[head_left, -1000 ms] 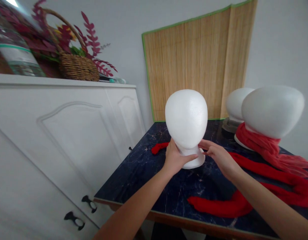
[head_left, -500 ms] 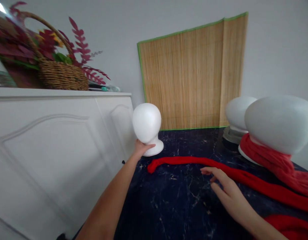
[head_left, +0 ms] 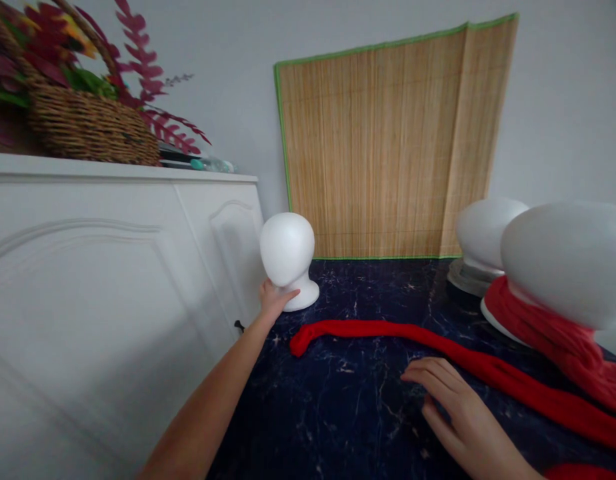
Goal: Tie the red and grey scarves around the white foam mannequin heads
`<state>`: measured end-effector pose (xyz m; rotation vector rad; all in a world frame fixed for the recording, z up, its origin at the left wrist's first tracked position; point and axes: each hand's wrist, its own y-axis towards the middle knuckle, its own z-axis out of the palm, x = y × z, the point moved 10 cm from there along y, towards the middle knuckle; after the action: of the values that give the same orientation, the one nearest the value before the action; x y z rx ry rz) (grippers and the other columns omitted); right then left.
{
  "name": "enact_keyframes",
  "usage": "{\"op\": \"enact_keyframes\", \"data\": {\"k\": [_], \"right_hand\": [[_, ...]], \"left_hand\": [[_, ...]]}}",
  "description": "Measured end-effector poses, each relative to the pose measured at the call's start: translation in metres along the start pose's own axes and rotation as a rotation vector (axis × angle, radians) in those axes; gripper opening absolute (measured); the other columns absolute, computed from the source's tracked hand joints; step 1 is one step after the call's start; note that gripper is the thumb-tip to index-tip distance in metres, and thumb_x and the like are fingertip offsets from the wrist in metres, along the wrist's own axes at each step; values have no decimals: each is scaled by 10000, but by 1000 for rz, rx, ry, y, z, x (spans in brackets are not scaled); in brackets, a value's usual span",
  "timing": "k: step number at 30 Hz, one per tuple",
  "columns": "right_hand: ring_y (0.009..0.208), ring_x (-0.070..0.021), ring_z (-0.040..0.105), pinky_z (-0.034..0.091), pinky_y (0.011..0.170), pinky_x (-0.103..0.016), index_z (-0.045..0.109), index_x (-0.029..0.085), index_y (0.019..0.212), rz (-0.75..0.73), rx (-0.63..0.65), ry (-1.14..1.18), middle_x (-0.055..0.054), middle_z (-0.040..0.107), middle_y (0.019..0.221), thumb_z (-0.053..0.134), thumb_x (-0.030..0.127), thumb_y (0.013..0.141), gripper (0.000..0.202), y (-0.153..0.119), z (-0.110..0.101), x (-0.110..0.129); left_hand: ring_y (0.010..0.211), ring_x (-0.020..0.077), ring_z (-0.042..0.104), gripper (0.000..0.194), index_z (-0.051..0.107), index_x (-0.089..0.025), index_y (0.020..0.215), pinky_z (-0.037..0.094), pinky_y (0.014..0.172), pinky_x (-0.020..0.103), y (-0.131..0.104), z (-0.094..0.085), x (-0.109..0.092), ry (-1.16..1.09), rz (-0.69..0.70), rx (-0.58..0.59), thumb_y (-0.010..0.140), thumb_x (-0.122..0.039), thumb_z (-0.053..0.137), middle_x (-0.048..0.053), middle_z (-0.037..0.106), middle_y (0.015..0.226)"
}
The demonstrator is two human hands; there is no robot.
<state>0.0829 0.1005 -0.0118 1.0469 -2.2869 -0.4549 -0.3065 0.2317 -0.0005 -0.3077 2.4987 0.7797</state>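
At the far left of the dark table, my left hand [head_left: 277, 297] grips the neck of a white mannequin head [head_left: 288, 248], thumb across its front. The head stands upright on its round base. My right hand [head_left: 451, 403] hovers over the table at right, fingers slightly bent and apart from the thumb, holding nothing. A long red scarf [head_left: 378, 328] lies stretched across the table, just beyond my right hand, its rolled left end in front of the head.
Two more mannequin heads stand at right: one with a coral-red scarf [head_left: 543, 323] round its neck, another white head [head_left: 488, 230] behind it. White cabinets [head_left: 103, 267] border the left side, topped by a flower basket [head_left: 98, 127]. A bamboo mat [head_left: 383, 160] hangs on the wall.
My view has shifted slightly. My left hand stays on the mannequin head's neck. My right hand has turned, showing more of its back, and sits a little lower in view.
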Motion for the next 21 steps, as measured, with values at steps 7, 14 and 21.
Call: {"op": "enact_keyframes", "data": {"k": [7, 14, 21], "right_hand": [[1125, -237, 543, 496, 972, -435, 604, 241, 1122, -70, 26, 78, -69, 611, 1139, 431, 31, 777, 439, 3, -3, 29], [1065, -250, 566, 488, 942, -453, 586, 292, 1088, -54, -87, 160, -50, 627, 1076, 454, 102, 845, 335, 5, -24, 25], [1312, -222, 428, 333, 1131, -415, 399, 244, 1388, -91, -224, 605, -65, 452, 1428, 678, 388, 846, 627, 62, -91, 80]], "left_hand": [[1006, 305, 599, 260, 632, -214, 950, 453, 945, 451, -90, 3, -61, 53, 211, 240, 744, -368, 675, 78, 665, 1021], [793, 236, 617, 182, 534, -223, 935, 494, 769, 417, -109, -37, -126, -43, 314, 313, 917, -341, 398, 48, 643, 827], [421, 43, 385, 175, 525, -236, 1002, 289, 415, 157, -137, -126, -280, -584, 321, 541, 924, -381, 466, -62, 405, 601]]}}
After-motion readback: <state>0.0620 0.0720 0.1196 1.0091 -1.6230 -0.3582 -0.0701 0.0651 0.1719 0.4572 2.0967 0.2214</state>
